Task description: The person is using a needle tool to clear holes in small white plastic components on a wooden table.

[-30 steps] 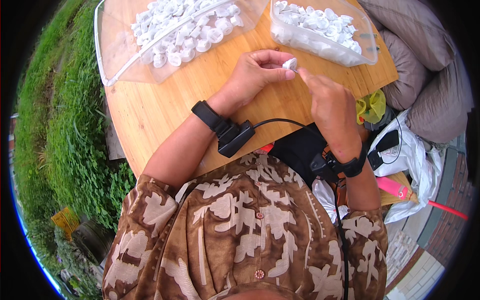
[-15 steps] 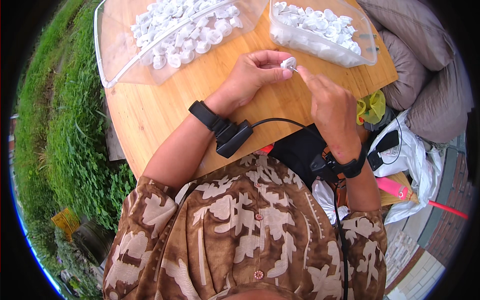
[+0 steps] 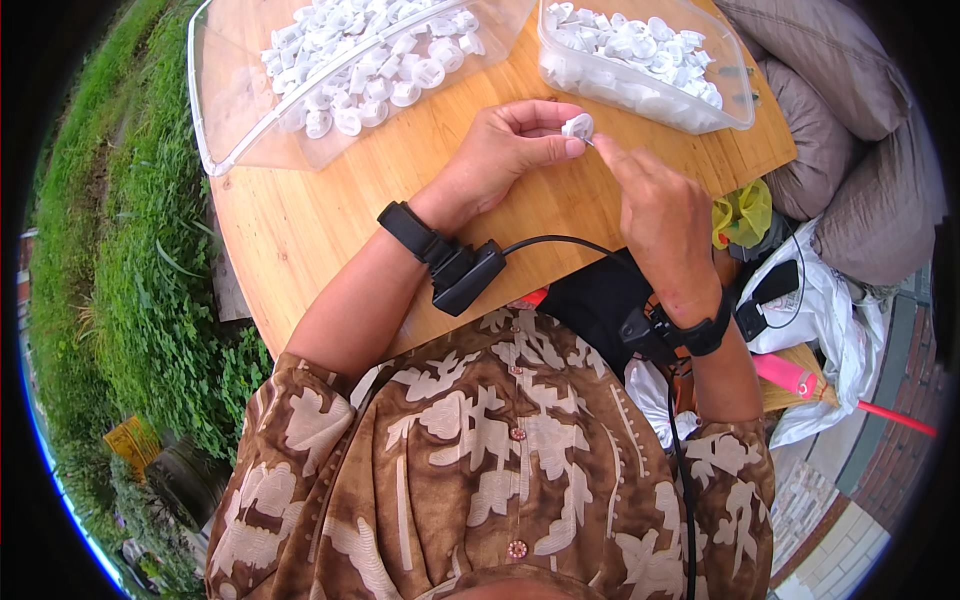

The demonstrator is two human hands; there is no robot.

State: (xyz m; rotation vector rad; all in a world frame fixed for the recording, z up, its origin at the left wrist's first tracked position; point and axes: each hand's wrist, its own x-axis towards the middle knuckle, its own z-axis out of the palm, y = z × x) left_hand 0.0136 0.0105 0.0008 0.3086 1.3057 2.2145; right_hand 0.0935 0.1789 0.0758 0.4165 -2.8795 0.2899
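Pinched in left hand (image 3: 500, 155): white piece (image 3: 578, 126), above table (image 3: 320, 220) | right hand (image 3: 660, 205) closed on thin grey tool (image 3: 587, 141), near piece | we judge it unfinished; left tub (image 3: 200, 90), right tub (image 3: 738, 100): which holds done pieces, we cannot tell

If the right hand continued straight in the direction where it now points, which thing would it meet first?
Most likely the small white piece pinched in the left hand, just up and left of the right hand's fingertips; this single view leaves the exact depth unclear.
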